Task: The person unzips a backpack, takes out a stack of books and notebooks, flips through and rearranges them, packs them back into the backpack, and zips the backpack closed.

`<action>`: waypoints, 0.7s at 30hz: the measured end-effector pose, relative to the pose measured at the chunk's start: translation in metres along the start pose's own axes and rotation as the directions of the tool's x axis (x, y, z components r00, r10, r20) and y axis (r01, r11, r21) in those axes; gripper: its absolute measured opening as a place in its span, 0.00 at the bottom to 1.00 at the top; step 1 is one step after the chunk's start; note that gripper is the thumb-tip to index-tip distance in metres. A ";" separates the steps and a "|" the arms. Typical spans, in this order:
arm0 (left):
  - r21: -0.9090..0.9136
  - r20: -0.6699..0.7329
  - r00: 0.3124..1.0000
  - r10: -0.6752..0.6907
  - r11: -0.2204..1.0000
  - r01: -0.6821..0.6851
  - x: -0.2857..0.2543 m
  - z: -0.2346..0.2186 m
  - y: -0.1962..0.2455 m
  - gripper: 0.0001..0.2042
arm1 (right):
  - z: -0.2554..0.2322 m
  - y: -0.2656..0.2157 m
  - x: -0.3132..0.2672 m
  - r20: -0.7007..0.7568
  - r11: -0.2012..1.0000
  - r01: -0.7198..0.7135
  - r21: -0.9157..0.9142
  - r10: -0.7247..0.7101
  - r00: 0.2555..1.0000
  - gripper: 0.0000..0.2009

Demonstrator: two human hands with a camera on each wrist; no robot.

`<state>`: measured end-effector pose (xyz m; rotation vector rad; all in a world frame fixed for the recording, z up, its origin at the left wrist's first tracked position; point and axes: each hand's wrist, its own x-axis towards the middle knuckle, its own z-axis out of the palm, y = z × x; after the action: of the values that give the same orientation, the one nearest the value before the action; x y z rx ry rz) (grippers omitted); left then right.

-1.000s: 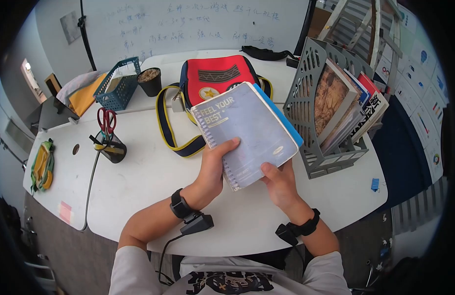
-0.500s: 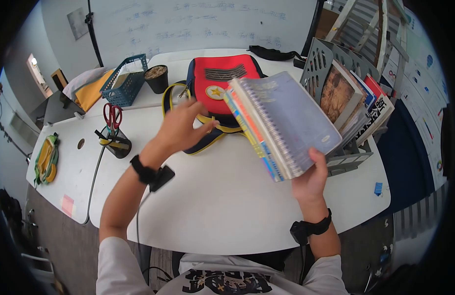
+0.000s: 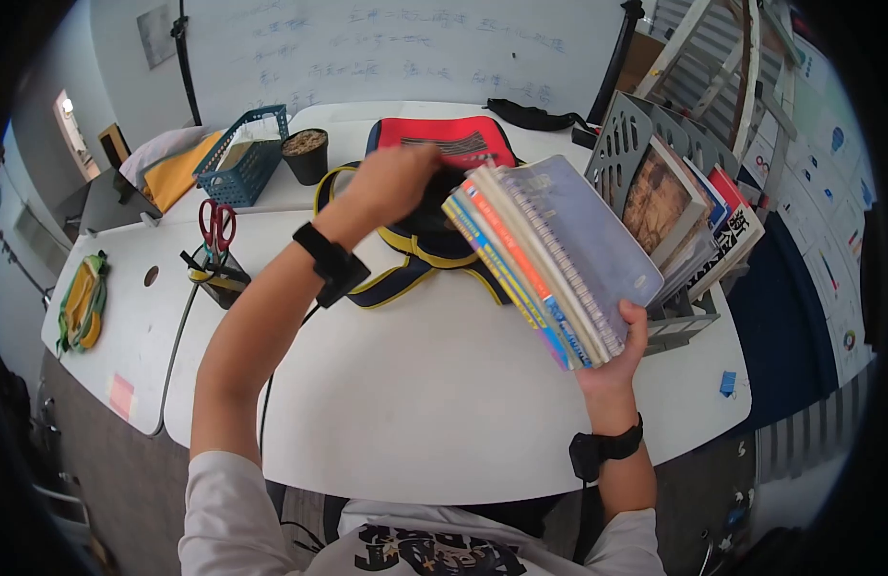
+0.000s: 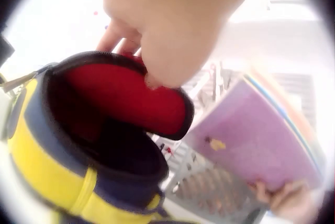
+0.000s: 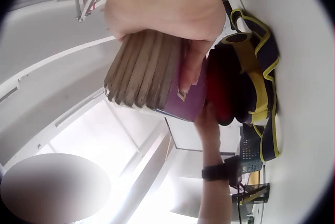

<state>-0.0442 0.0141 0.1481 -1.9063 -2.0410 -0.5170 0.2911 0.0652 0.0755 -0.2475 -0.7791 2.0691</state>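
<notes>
A red and navy bag (image 3: 444,130) with yellow-edged straps lies on the table, its flap lifted and its dark inside showing. My left hand (image 3: 394,184) is at the flap; in the left wrist view the fingers of that hand (image 4: 162,36) curl over the edge of the red flap (image 4: 131,90), thumb on its inner side. To the right of the bag, my right hand (image 3: 612,360) grips a stack of books and notebooks (image 3: 559,264) by its lower end, raised above the table. A spiral notebook with a translucent cover tops the stack; a purple cover (image 4: 256,135) shows on its other side.
A grey file rack (image 3: 621,144) with books stands at the right. At the left are a pen cup (image 3: 223,283) with scissors, a blue basket (image 3: 240,158), a plant pot (image 3: 307,156) and a green-yellow pouch (image 3: 82,302). A blue clip (image 3: 728,384) lies near the right edge.
My left hand let go of the stack, moved to the bag and lifted its flap. My right hand carried the stack rightward and tilted it, so the spines show.
</notes>
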 end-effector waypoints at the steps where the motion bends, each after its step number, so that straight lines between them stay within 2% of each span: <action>1: -0.062 -0.136 0.984 -0.113 0.993 0.105 0.008 -0.005 -0.004 0.13 | 0.000 0.000 0.000 0.025 0.999 -0.020 -0.031 0.021 0.999 0.33; 2: -0.062 -0.139 0.985 -0.101 0.994 0.093 0.018 -0.010 -0.011 0.13 | 0.001 0.003 0.000 0.023 1.000 -0.009 -0.030 0.009 1.000 0.33; 4: -0.262 -0.179 0.980 -0.084 0.965 0.034 0.031 -0.020 -0.023 0.13 | 0.009 0.016 -0.001 0.014 0.991 0.022 -0.129 -0.020 1.000 0.32; 8: -0.241 -0.135 0.988 -0.074 0.970 0.040 0.041 -0.035 -0.020 0.11 | 0.038 0.040 0.018 -0.041 0.984 0.006 -0.177 -0.014 0.999 0.30; 10: -0.252 -0.157 0.987 -0.044 0.968 0.003 0.041 -0.035 -0.019 0.11 | 0.050 0.047 0.035 -0.048 0.985 -0.153 -0.080 0.150 0.988 0.28; 12: -0.249 -0.230 0.973 0.025 0.965 -0.083 0.041 -0.028 -0.022 0.11 | 0.054 0.063 0.055 -0.075 0.984 -0.130 -0.125 0.122 0.990 0.27; 15: -0.304 -0.235 0.972 0.006 0.949 -0.079 0.038 -0.028 -0.016 0.10 | 0.073 0.082 0.080 -0.095 0.978 -0.124 -0.165 0.109 0.990 0.29; 17: -0.307 -0.230 0.973 0.016 0.947 -0.088 0.038 -0.027 -0.015 0.09 | 0.089 0.095 0.099 -0.198 0.973 -0.175 -0.148 0.144 0.970 0.27; 18: -0.311 -0.239 0.970 0.046 0.943 -0.121 0.037 -0.028 -0.013 0.09 | 0.094 0.101 0.111 -0.200 0.974 -0.174 -0.145 0.143 0.969 0.27; 20: -0.310 -0.247 0.966 0.080 0.938 -0.157 0.036 -0.033 -0.009 0.09 | 0.099 0.114 0.141 -0.226 0.969 -0.237 -0.074 0.215 0.950 0.40; 21: -0.344 -0.239 0.966 0.095 0.922 -0.176 0.033 -0.035 -0.006 0.09 | 0.098 0.124 0.156 -0.226 0.969 -0.237 -0.069 0.216 0.950 0.40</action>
<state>-0.0541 0.0275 0.1940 -2.0638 -1.7492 -1.0805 0.0719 0.0969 0.0938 -0.6324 -0.7439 2.1741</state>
